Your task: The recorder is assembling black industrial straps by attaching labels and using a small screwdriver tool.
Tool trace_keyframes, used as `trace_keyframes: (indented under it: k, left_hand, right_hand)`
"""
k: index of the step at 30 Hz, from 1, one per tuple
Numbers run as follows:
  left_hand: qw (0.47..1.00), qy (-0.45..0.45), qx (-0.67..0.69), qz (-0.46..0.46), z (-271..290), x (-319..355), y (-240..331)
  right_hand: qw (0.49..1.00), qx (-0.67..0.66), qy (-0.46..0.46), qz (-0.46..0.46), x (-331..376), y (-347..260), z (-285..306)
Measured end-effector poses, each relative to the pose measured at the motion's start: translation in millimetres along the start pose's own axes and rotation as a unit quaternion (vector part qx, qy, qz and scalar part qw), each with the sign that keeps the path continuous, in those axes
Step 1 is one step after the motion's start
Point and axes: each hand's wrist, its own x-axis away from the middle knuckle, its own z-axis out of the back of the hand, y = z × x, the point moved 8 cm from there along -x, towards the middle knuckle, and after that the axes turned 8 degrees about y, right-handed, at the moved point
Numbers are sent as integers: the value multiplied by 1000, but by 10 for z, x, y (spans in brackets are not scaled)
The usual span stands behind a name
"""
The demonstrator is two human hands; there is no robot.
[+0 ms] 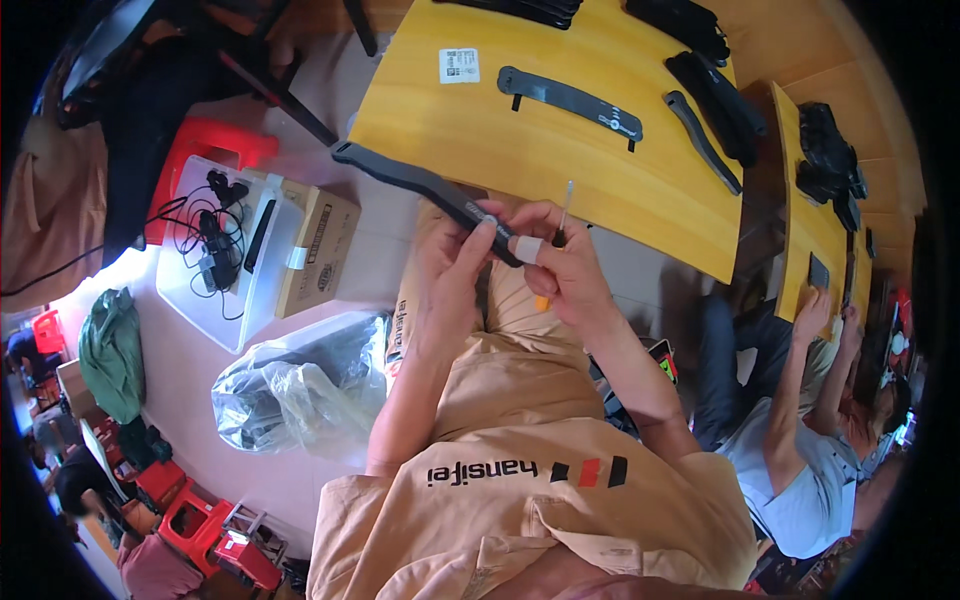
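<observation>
My left hand (445,250) is closed around a long, dark grey curved strip (400,178) with pale markings, held over my lap near the table's front edge. Its far end points up and left. Fingers of my right hand (572,270) meet the strip's near end. That same hand grips a screwdriver (569,200), its thin shaft pointing up and its orange handle end showing below the fingers. A white band (525,250) shows at a right finger; whether it is tape or a label I cannot tell. On the table lies a similar grey strip (570,103) with two small black tabs.
The yellow table (450,125) also carries a white label sheet (459,66) and several black strips (715,105). At left stand a clear bin (190,290) with cables, a carton (325,245) and a plastic bag (300,385). Another person (800,460) works at right.
</observation>
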Motion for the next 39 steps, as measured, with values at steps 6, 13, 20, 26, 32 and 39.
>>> trace_keyframes:
  k: [6, 13, 20, 26, 32, 39]
  left_hand:
    - [995, 34, 85, 25, 291, 17, 182]
    - [996, 29, 79, -2, 263, 72, 396]
    - [997, 30, 17, -63, 204, 125, 489]
    - [997, 29, -16, -71, 157, 122, 471]
    - [995, 40, -43, -76, 153, 101, 454]
    - [993, 44, -65, -89, 148, 99, 448]
  right_hand:
    - [999, 40, -22, -5, 148, -192, -106]
    - [887, 385, -104, 232, 405, -474, -395]
    - [820, 491, -123, 269, 465, -451, -480]
    - [801, 494, -112, 319, 452, -477, -434]
    - [812, 517, -119, 243, 421, -433, -391]
    - [804, 530, -119, 240, 388, -431, -363]
